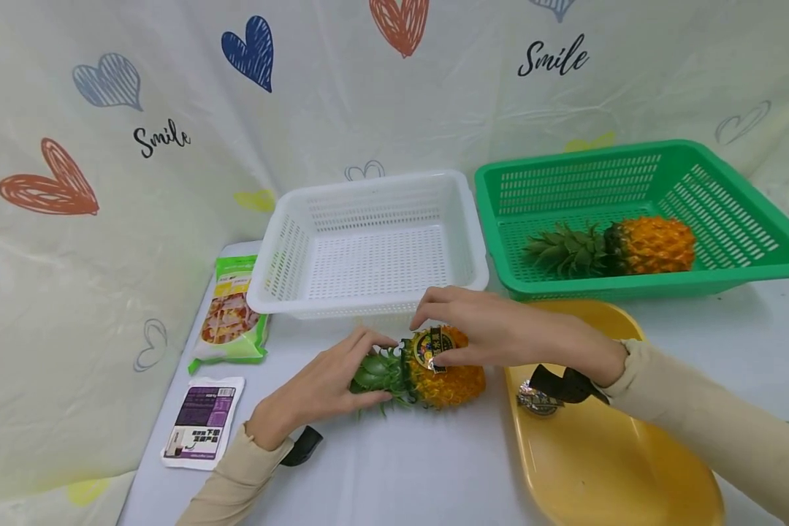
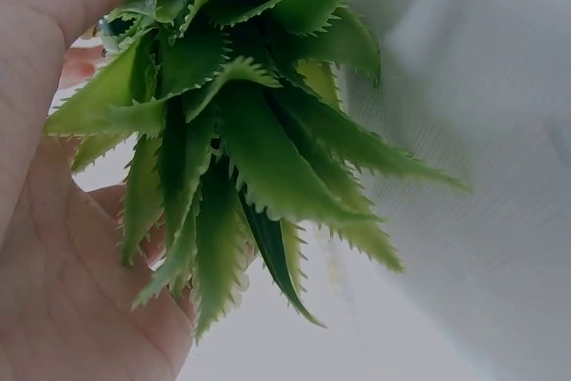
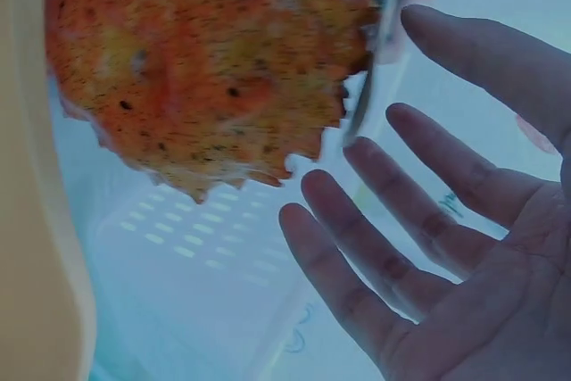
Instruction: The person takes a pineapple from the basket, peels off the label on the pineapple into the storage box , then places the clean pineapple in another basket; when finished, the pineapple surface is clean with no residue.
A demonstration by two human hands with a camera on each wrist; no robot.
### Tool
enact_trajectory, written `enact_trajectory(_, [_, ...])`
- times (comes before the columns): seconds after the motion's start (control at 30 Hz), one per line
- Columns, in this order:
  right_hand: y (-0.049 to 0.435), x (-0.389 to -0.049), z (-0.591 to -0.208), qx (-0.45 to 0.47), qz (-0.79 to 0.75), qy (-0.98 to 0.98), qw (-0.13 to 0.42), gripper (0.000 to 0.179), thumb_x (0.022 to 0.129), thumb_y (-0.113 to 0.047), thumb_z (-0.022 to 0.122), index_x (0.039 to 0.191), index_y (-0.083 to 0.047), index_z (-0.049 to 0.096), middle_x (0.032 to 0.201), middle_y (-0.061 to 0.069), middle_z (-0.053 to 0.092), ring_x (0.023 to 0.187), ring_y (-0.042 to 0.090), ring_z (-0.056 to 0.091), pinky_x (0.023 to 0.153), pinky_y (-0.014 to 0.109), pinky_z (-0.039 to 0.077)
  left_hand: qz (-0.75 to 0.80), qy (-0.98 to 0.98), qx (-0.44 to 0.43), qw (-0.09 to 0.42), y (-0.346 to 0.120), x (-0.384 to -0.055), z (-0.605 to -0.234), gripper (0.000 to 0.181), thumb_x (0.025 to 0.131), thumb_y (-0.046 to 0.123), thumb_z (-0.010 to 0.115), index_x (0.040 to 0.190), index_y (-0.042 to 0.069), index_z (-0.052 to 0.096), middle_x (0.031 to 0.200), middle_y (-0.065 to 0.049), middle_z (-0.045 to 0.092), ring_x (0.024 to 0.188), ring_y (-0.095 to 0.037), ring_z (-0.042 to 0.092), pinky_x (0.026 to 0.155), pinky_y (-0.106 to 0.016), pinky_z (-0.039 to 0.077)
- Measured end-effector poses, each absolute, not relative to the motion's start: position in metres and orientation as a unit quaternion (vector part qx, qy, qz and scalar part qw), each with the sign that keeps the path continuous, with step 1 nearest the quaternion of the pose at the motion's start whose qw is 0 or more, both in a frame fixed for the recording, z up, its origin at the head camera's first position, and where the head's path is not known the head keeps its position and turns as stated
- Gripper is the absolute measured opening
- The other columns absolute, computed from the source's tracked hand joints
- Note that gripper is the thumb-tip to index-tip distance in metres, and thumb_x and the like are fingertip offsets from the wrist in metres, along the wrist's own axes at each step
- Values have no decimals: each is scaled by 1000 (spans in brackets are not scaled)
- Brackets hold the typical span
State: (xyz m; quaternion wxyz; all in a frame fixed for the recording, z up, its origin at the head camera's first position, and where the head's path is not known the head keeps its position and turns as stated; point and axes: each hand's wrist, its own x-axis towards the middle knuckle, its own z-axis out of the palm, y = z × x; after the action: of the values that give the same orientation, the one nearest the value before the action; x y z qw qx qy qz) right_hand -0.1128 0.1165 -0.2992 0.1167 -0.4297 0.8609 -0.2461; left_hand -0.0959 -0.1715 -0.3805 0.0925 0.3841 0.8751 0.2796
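Observation:
A small pineapple lies sideways in front of the white basket, its orange body to the right and its green crown to the left. My left hand holds the crown between thumb and fingers; in the left wrist view, saw-edged leaves spread past the palm. A round black-and-gold label is on the pineapple's body. Over that body is my right hand, thumb overlapping the label in the head view. In the right wrist view its fingers are spread beside the orange body, gripping nothing.
The white basket stands behind; right of it, a green basket holds another pineapple. A yellow tray with a round label lies below my right forearm. Two packets, green and purple-white, lie left.

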Motion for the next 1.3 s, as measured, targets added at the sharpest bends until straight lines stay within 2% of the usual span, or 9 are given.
enact_trajectory(0.43, [113,-115,-301,-460,-237,853,69,26,88,-11,86,112,-13,75,107,-5,64,98,13,63,86,32,57,278,874,388,84,-172,-98,-381,64,90,29,85,142,15,50,137,-1,54,118,-19,61,100,-41,53])
enact_trajectory(0.67, [110,-116,-299,-472,-246,845,50,23,87,-1,84,104,-13,78,100,-6,67,91,9,65,81,28,58,286,873,384,91,-173,-96,-379,64,90,29,85,142,13,51,136,0,53,118,-19,61,99,-41,53])
enact_trajectory(0.93, [109,-116,-295,-488,-254,835,34,21,86,3,83,97,-14,80,94,-7,68,84,5,65,75,24,58,292,871,384,94,-174,-97,-382,64,91,28,85,142,14,50,137,-1,52,118,-19,61,98,-41,54])
enact_trajectory(1.07, [113,-114,-291,-493,-255,831,39,19,87,1,83,97,-16,80,92,-9,65,81,3,64,72,24,57,291,872,383,95,-175,-98,-383,64,91,28,85,143,14,50,137,-1,53,118,-19,61,98,-41,54])
enact_trajectory(1.3, [135,-111,-281,-480,-293,823,81,19,92,-1,78,91,-20,75,92,-14,62,81,1,60,73,26,57,286,872,388,91,-175,-98,-385,64,91,28,85,143,12,51,136,-3,54,117,-20,61,98,-41,54])
